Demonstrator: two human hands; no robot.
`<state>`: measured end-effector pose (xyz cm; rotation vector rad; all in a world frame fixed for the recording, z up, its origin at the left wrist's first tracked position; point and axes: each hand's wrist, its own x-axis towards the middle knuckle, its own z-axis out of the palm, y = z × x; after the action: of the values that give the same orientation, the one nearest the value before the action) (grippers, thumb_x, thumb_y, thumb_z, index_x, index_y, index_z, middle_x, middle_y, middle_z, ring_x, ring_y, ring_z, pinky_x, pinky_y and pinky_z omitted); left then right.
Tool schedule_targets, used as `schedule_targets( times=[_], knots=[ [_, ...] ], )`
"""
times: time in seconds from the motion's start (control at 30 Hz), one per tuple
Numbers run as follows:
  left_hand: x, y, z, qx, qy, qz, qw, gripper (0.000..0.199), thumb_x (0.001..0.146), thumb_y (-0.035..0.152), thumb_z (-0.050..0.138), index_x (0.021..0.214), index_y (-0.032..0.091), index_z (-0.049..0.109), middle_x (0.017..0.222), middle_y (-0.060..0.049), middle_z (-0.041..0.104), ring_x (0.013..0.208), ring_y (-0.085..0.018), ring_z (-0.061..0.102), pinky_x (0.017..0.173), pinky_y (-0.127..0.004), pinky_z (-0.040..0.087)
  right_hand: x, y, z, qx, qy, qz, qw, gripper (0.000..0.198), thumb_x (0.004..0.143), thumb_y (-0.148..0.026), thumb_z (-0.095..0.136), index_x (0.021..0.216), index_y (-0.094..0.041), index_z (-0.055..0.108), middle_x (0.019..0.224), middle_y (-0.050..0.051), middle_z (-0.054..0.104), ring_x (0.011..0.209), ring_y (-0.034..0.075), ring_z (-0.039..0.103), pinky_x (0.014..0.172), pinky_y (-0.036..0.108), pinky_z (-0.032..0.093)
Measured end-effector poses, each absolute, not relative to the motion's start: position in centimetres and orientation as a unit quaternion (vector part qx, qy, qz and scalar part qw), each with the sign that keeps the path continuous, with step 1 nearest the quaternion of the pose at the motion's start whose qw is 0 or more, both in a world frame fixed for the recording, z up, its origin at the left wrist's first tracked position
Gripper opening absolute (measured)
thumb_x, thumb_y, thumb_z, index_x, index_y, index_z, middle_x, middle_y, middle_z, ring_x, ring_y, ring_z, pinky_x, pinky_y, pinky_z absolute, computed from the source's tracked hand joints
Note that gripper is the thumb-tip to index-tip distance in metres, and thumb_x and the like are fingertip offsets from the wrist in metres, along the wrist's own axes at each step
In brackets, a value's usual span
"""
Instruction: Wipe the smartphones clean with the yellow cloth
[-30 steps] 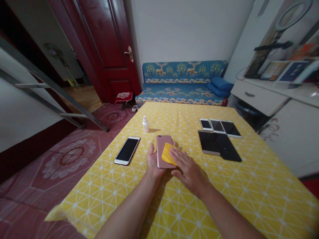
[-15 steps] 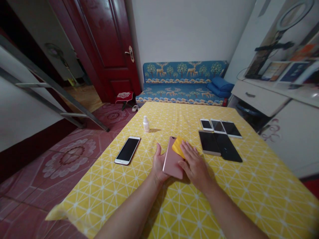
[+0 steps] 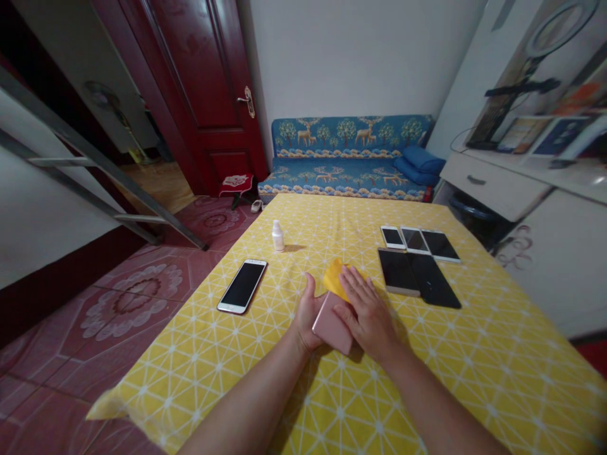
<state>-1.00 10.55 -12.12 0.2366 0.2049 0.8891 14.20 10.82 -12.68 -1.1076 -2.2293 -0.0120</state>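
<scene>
A rose-gold smartphone lies back up and tilted in my left hand, whose thumb points up along its left side. My right hand presses a yellow cloth over the phone's far end, fingers laid together on the cloth and thumb resting on the phone's back. The cloth and hand hide the phone's upper part. To the left, a white smartphone with a dark screen lies face up. Beyond it stands a small white bottle, upright and apart from both hands.
Several phones, among them a black one and a dark-screened one, lie grouped at the right on the yellow patterned tablecloth. Behind the table is a blue sofa. A white cabinet stands at the right, a metal ladder at the left.
The phone's far end has tipped, so less of its back shows and its camera corner is now covered. The yellow cloth has shifted slightly left and bunched over that end.
</scene>
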Motion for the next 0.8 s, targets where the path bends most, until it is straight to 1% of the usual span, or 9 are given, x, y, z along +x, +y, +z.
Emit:
schedule_targets(
  times=[0.13,0.23,0.3,0.33,0.43,0.53,0.63,0.73,0.8],
  knots=[
    [-1.4,10.5,-12.1,0.122,0.118,0.423,0.890,0.092,0.083,0.079,0.029,0.135,0.006,0.050,0.118,-0.021,0.066,0.110,-0.031,0.062,0.101,-0.041,0.038,15.1,11.6,-13.4,-0.480,-0.807,0.003,0.346,0.062,0.098,-0.040,0.042,0.153,-0.019,0.024,0.155,0.012,0.033,0.145,0.026,0.026,0.115,0.054,0.030],
    [-1.6,10.4,-11.9,0.127,0.114,0.447,0.878,0.085,0.084,0.077,0.030,0.138,0.013,0.049,0.120,-0.016,0.066,0.108,-0.029,0.063,0.103,-0.041,0.037,15.0,11.4,-13.4,-0.472,-0.802,0.017,0.365,0.058,0.098,-0.037,0.042,0.151,-0.019,0.028,0.154,0.012,0.036,0.145,0.026,0.027,0.115,0.053,0.031],
    [-1.6,10.4,-11.8,0.133,0.108,0.465,0.869,0.082,0.085,0.077,0.030,0.138,0.017,0.050,0.122,-0.014,0.066,0.110,-0.028,0.062,0.105,-0.042,0.035,14.8,11.1,-13.2,-0.449,-0.810,0.028,0.376,0.055,0.098,-0.033,0.043,0.150,-0.020,0.032,0.153,0.010,0.037,0.145,0.025,0.027,0.115,0.052,0.031],
    [-1.7,10.4,-11.8,0.135,0.107,0.473,0.864,0.083,0.085,0.077,0.030,0.137,0.016,0.051,0.123,-0.015,0.065,0.113,-0.029,0.061,0.106,-0.042,0.034,14.6,10.9,-13.1,-0.435,-0.817,0.035,0.377,0.053,0.098,-0.031,0.043,0.149,-0.021,0.034,0.152,0.010,0.039,0.145,0.024,0.028,0.115,0.052,0.032],
    [-1.9,10.7,-11.9,0.128,0.114,0.502,0.848,0.088,0.084,0.077,0.029,0.133,0.008,0.053,0.123,-0.019,0.064,0.120,-0.031,0.056,0.109,-0.042,0.030,14.0,10.1,-12.4,-0.397,-0.840,0.058,0.364,0.050,0.097,-0.028,0.045,0.146,-0.023,0.040,0.149,0.010,0.044,0.142,0.026,0.033,0.114,0.054,0.034],
    [-2.4,11.0,-12.3,0.111,0.123,0.526,0.834,0.091,0.085,0.076,0.031,0.135,0.002,0.049,0.119,-0.022,0.065,0.116,-0.032,0.058,0.107,-0.044,0.033,13.4,9.3,-11.8,-0.343,-0.869,0.089,0.345,0.054,0.093,-0.028,0.052,0.146,-0.023,0.040,0.148,0.011,0.045,0.140,0.026,0.037,0.113,0.053,0.037],
    [-2.8,11.3,-12.6,0.093,0.127,0.537,0.829,0.083,0.089,0.065,0.036,0.143,0.001,0.039,0.117,-0.022,0.066,0.109,-0.031,0.062,0.103,-0.043,0.037,13.1,8.9,-11.7,-0.293,-0.888,0.109,0.336,0.063,0.089,-0.025,0.061,0.147,-0.024,0.037,0.147,0.010,0.045,0.139,0.025,0.039,0.111,0.049,0.042],
    [-2.7,11.6,-12.8,0.070,0.135,0.551,0.820,0.072,0.093,0.047,0.039,0.146,0.000,0.032,0.114,-0.021,0.068,0.103,-0.027,0.065,0.099,-0.038,0.041,13.2,9.1,-12.1,-0.266,-0.890,0.085,0.360,0.058,0.091,-0.015,0.056,0.145,-0.026,0.040,0.143,0.007,0.051,0.136,0.023,0.044,0.109,0.046,0.046],
    [-2.5,11.7,-12.8,0.072,0.141,0.552,0.819,0.069,0.094,0.043,0.040,0.146,-0.001,0.031,0.112,-0.020,0.068,0.101,-0.026,0.066,0.098,-0.036,0.042,13.4,9.3,-12.4,-0.253,-0.887,0.055,0.381,0.056,0.092,-0.012,0.051,0.145,-0.025,0.040,0.142,0.007,0.053,0.134,0.022,0.045,0.108,0.045,0.047]
  ],
)
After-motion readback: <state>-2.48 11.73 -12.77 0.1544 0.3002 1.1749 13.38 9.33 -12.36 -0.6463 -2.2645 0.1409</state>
